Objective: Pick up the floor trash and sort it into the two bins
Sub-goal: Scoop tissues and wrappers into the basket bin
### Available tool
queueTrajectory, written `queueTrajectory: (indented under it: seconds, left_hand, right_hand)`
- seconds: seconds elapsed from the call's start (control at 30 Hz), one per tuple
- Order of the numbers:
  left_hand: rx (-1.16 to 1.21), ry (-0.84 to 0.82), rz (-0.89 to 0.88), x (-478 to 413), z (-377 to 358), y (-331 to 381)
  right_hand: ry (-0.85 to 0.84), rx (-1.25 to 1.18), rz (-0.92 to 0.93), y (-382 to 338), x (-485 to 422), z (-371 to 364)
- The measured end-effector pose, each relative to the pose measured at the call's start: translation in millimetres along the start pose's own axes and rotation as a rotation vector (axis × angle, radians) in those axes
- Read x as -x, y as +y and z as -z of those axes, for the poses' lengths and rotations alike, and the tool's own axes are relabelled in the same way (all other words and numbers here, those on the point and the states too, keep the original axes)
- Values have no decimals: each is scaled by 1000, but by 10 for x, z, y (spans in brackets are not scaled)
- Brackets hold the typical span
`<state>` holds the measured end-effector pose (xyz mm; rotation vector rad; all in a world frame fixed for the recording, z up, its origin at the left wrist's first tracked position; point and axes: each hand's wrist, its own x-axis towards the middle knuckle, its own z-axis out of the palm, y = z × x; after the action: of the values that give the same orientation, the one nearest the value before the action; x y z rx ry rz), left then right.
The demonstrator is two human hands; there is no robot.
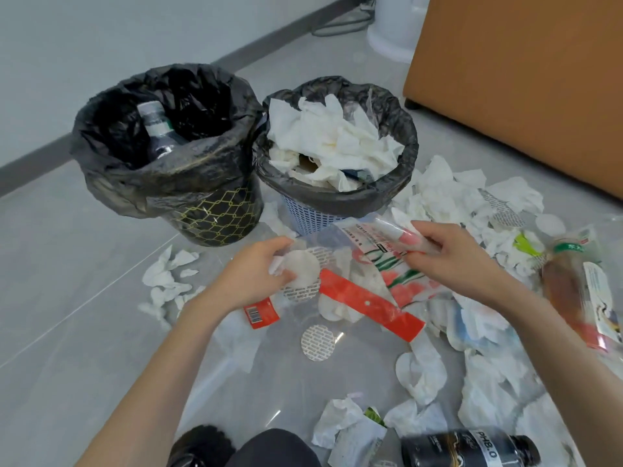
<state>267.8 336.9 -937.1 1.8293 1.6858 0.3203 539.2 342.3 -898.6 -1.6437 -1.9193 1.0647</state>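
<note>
Plastic wrapper [381, 254] pinched by right hand [451, 257], left hand [256, 274] grips pad [303, 267].

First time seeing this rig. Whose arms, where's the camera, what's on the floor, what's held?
No machine here: these are a person's two bare hands. The single picture comes from a wide-angle camera on their head, looking down. The left hand pinches a white round disc; the right hand holds a printed plastic wrapper. Ahead stand two lined bins: the black bin holds a bottle, the basket bin is full of tissues. On the floor lie crumpled tissues, a round seal, a red strip and a dark bottle.
</note>
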Motion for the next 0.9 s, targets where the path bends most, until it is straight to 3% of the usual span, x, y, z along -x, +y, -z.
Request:
queueTrajectory:
  seconds: [0.13,0.23,0.4,0.53,0.67,0.83,0.9]
  left_hand:
    - [91,-61,-148,52,472,227]
    - [322,-5,-172,74,711,426]
    - [950,64,-42,-109,886,728]
    - [1130,189,50,-515,981,891]
    - [1489,162,157,-943,997,1018]
    - [1479,268,285,-1389,831,973]
    - [1305,390,313,-1467,714,943]
  right_hand:
    - [136,-302,4,-275,-1,298]
    - [279,-498,-91,-302,-122,439]
    - [405,-780,-284,-229,-355,480]
    - [387,-958,-329,-216,-431,464]
    - [373,-1078,-344,-176,-428,450]
    - [403,-1158,-427,-123,-354,399]
    - [427,-1173,-439,-86,-324,356]
